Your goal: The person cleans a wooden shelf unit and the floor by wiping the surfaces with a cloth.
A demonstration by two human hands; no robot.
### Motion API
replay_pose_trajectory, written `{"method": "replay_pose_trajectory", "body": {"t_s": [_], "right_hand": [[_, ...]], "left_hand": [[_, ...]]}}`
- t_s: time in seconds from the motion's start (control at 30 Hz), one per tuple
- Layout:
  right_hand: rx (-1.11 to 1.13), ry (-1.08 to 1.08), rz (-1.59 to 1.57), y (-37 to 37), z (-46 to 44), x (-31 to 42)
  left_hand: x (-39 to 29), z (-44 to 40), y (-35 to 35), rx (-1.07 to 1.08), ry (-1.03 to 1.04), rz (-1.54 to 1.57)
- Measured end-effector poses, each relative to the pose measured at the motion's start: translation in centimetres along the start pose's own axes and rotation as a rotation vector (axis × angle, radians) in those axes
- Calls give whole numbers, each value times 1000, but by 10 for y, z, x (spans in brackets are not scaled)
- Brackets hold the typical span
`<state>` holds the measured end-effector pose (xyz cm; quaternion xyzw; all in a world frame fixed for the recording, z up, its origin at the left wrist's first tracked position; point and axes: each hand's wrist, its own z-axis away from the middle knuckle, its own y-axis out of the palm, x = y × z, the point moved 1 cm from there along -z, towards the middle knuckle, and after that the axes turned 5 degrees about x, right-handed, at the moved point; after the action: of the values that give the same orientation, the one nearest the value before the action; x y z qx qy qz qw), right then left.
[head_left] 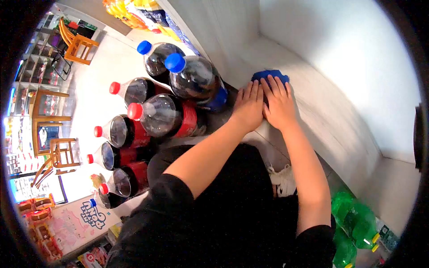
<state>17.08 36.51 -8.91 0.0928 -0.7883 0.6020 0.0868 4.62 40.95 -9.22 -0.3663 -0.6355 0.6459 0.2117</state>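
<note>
A dark blue cloth (270,76) lies bunched on the pale shelf board (308,96). The fingers of my right hand (280,103) are stretched out, with their tips pressing flat on the cloth. Close beside it, my left hand (248,107) is also flat with straight fingers, its fingertips at the cloth's near left edge. The undersides of both palms are hidden. Left of my left hand stands a large dark soda bottle with a blue cap (196,80); a second blue-capped bottle (161,60) is behind it.
Several red-capped cola bottles (163,115) stand in a cluster on my left. Green bottles with yellow caps (355,219) are at lower right. White panels (339,40) enclose the shelf. Wooden chairs (80,49), a printed box (80,221) and stocked shelves are farther left.
</note>
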Motion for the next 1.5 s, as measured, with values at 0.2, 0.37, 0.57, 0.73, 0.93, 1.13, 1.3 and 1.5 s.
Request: {"method": "replay_pose_trajectory", "body": {"t_s": [0.2, 0.37, 0.57, 0.73, 0.93, 1.13, 1.3, 1.5], "right_hand": [[-9, 97, -6, 0, -8, -1], [58, 307, -133, -10, -13, 6], [186, 549, -465, -36, -19, -19], [476, 471, -408, -50, -23, -32], [85, 196, -1386, -86, -28, -20], [-346, -46, -868, -105, -32, -15], [-344, -123, -1014, -94, -37, 4], [-499, -106, -694, -90, -66, 40]], "left_hand": [[-5, -11, -14, 52, 2, -29], [-9, -19, -34, 105, -136, 306], [-2, -31, -46, 275, -393, 384], [-8, -31, -50, 237, -292, 343], [-6, -38, -83, 22, -249, 526], [-8, -45, -87, -121, -179, 960], [-33, -48, -101, -87, -338, 1811], [-15, -55, -105, -412, -473, 2097]]}}
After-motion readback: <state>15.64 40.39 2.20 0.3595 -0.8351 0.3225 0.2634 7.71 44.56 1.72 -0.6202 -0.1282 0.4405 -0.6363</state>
